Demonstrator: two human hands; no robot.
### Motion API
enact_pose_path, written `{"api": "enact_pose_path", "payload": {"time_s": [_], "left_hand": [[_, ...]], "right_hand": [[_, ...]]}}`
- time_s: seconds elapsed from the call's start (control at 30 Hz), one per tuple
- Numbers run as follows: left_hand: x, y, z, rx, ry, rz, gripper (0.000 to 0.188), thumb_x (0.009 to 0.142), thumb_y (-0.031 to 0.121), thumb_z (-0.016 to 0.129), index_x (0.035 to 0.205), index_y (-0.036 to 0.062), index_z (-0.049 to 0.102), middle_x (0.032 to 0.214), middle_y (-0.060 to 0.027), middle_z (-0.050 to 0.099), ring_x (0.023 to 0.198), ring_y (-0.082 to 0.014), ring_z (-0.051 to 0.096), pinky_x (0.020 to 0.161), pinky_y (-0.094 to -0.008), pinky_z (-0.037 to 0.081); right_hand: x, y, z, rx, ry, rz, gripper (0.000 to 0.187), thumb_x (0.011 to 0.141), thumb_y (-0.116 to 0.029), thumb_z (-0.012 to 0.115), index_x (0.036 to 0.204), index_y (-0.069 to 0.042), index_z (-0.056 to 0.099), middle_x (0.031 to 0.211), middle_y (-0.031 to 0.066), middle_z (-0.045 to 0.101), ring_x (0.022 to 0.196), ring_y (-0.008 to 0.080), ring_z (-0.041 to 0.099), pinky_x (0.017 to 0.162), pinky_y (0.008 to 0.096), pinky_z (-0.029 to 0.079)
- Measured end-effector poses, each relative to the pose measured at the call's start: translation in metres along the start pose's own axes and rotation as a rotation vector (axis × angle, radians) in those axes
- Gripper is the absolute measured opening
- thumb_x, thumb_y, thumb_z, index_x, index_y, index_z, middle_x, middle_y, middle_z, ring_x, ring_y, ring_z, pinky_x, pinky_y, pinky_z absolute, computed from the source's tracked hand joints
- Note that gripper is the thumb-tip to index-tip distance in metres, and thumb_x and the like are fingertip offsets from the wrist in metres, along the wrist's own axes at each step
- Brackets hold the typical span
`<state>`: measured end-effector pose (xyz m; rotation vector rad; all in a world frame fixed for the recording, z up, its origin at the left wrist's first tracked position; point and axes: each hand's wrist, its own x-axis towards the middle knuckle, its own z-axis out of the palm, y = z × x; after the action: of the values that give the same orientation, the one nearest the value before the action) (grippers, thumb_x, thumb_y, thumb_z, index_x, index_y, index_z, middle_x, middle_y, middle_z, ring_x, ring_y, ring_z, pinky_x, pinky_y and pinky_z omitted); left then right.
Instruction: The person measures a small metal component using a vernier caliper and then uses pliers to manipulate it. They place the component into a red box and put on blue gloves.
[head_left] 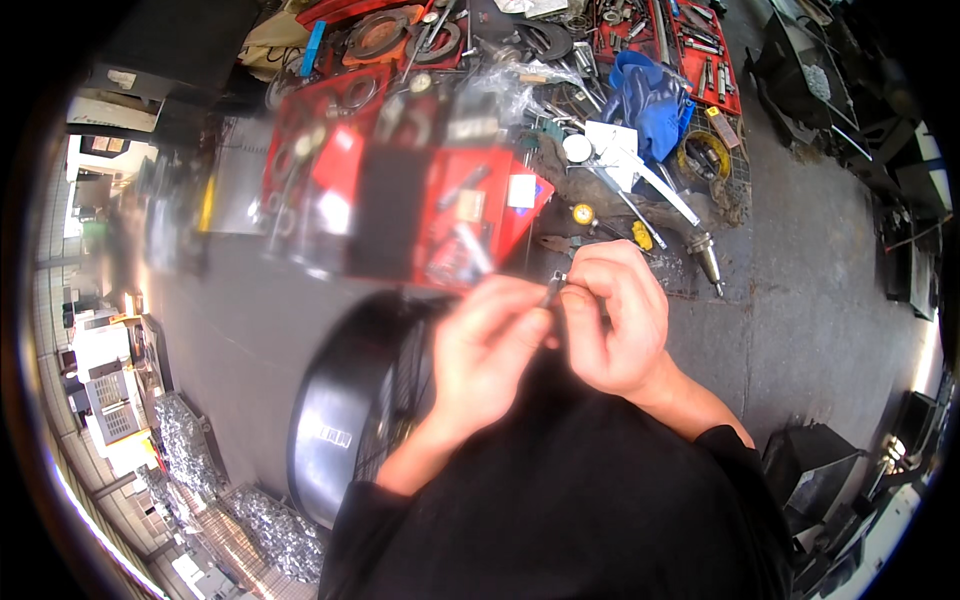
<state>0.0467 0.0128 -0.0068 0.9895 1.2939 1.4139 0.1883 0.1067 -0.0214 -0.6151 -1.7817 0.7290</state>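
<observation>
- Pinching a small part (558,281) between both hands' fingertips, dark with a bright metal end, in front of the person's body.
- Left hand (490,345): thumb and fingers closed on the part's lower end; slightly blurred.
- Right hand (620,320): thumb and bent forefinger clamped on the same part, just beside the left fingertips.
- Beyond the hands, the table (733,235) is crowded with tools.
- Near the right hand on it: a yellow dial (583,214) and a yellow piece (642,236).
- Farther right, a tapered metal tool (708,262) lies near the table's edge.
- Behind these, a blue bag (652,110) sits beside a yellow ring (705,155).
- Beyond the left hand, red trays (440,225) are smeared by blur.
- Left of the left forearm, a black drum (330,440) with a wire grille.
</observation>
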Motion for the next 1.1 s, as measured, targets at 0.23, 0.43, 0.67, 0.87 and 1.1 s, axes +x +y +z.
{"api": "enact_pose_path", "payload": {"time_s": [0.23,0.43,0.67,0.87,1.1], "left_hand": [[0.0013,0.0032,-0.0005,0.016,0.000,-0.014,0.016,0.103,-0.001,0.062,0.117,-0.0065,0.067,0.111,-0.0130,0.066,0.082,-0.0167,0.069,0.069,-0.0258,0.055],[0.0001,0.0000,-0.0015,-0.016,-0.012,0.002,0.016,0.103,-0.001,0.063,0.117,-0.0051,0.067,0.113,-0.0132,0.065,0.083,-0.0171,0.068,0.069,-0.0260,0.055],[-0.0028,0.0012,-0.0022,-0.061,-0.023,-0.037,0.017,0.100,-0.004,0.064,0.116,-0.0084,0.068,0.112,-0.0130,0.064,0.085,-0.0180,0.069,0.074,-0.0285,0.057],[-0.0046,-0.0012,-0.0042,-0.012,-0.039,-0.006,0.017,0.101,-0.003,0.063,0.117,-0.0064,0.067,0.111,-0.0126,0.064,0.083,-0.0164,0.068,0.070,-0.0268,0.055],[-0.0062,0.0005,-0.0043,-0.083,0.031,-0.128,0.017,0.100,-0.003,0.063,0.114,-0.0098,0.067,0.110,-0.0104,0.066,0.083,-0.0148,0.070,0.072,-0.0257,0.055]], "right_hand": [[0.0029,-0.0025,-0.0007,-0.044,0.034,-0.033,0.019,0.082,0.001,0.079,0.097,0.001,0.067,0.092,0.0130,0.067,0.075,0.0282,0.066,0.065,0.0359,0.053],[0.0031,-0.0021,-0.0009,-0.025,0.022,-0.042,0.018,0.081,0.003,0.078,0.095,0.001,0.067,0.089,0.0123,0.067,0.073,0.0280,0.065,0.064,0.0361,0.053],[0.0039,-0.0014,-0.0022,-0.037,-0.031,-0.063,0.012,0.083,0.003,0.073,0.087,0.000,0.063,0.081,0.0118,0.064,0.068,0.0286,0.062,0.060,0.0368,0.050],[0.0005,-0.0069,-0.0026,0.034,-0.086,0.057,0.009,0.086,0.003,0.071,0.085,0.001,0.062,0.078,0.0126,0.063,0.066,0.0293,0.062,0.058,0.0373,0.049],[0.0013,-0.0096,0.0016,0.026,-0.064,0.067,0.009,0.087,0.001,0.074,0.088,0.001,0.065,0.079,0.0122,0.065,0.068,0.0293,0.062,0.059,0.0380,0.050]]}}
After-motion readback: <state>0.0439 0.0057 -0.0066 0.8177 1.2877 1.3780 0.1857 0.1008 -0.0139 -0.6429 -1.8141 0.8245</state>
